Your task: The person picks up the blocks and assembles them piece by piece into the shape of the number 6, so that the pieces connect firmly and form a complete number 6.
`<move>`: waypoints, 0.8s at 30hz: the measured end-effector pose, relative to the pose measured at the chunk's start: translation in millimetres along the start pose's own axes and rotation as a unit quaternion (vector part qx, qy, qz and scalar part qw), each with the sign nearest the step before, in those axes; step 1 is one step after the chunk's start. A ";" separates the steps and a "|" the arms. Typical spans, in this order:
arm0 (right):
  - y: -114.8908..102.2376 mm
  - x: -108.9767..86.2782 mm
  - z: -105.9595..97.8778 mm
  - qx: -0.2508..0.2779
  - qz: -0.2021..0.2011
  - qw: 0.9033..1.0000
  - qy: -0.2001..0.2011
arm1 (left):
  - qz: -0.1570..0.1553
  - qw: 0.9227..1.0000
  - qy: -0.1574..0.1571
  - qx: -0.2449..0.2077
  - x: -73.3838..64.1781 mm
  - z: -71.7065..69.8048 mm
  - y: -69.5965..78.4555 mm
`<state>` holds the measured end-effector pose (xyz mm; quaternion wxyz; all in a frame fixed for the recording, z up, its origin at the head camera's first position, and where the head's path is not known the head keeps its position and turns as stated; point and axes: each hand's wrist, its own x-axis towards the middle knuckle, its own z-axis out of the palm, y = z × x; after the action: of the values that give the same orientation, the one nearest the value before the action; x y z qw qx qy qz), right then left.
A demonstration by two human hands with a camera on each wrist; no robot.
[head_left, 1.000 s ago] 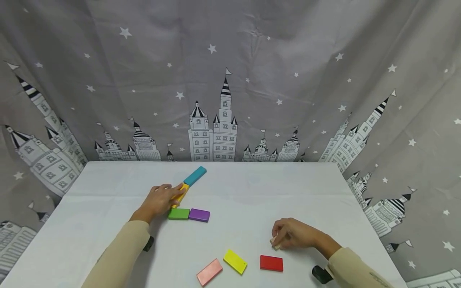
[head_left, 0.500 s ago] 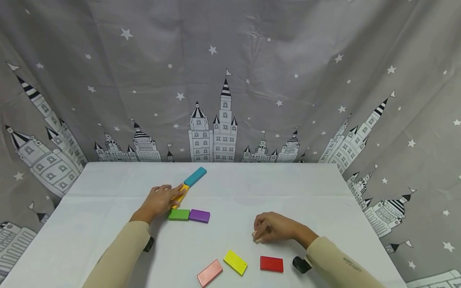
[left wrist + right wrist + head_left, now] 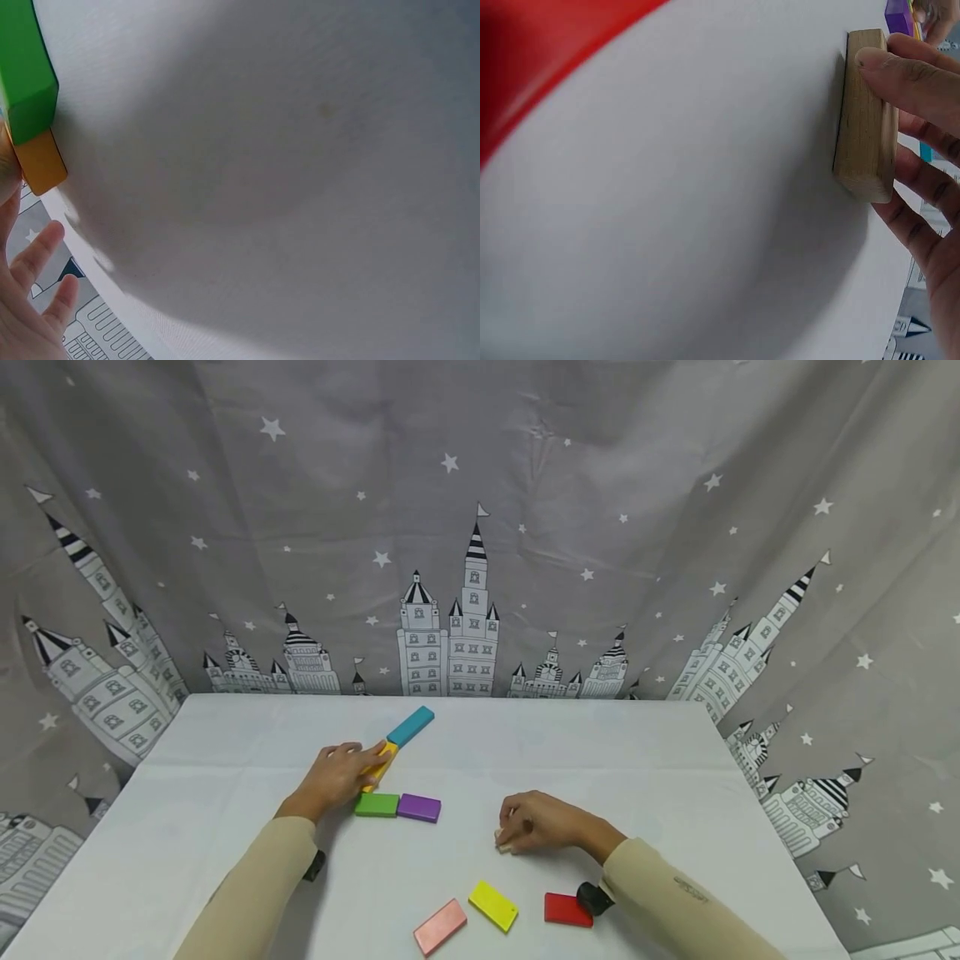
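Note:
My left hand [image 3: 333, 775] holds an orange-yellow block [image 3: 383, 767] at the left of the white table, fingers curled over it. Beyond it a blue block [image 3: 411, 727] lies end to end with it, slanting away to the right. At its near end sits a green block [image 3: 377, 806], with a purple block [image 3: 419, 808] against the green one's right end. Between thumb and fingers my right hand [image 3: 542, 821] pinches a plain wooden block [image 3: 864, 124], right of the purple one. Most of that block is hidden by the hand in the head view.
Nearer the front edge lie a pink block [image 3: 440, 927], a yellow block [image 3: 493, 907] and a red block [image 3: 566, 910], apart from one another. The right wrist camera [image 3: 595, 899] partly covers the red one. A grey castle-print curtain [image 3: 570, 527] hangs behind the table.
My right hand has moved left and slightly away from me with the wooden block, toward the purple block. The left hand stays on the orange-yellow block.

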<state>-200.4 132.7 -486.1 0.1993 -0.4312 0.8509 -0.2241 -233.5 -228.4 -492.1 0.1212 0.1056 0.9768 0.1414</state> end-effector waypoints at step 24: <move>-30.2 52.1 9.1 -0.082 -0.021 0.996 0.026 | -0.003 1.000 0.002 -0.011 -2.2 -1.0 0.3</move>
<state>-204.6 71.9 -484.6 0.1366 -0.4583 0.8618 -0.1691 -231.7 -228.9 -490.5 0.1208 0.1011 0.9757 0.1521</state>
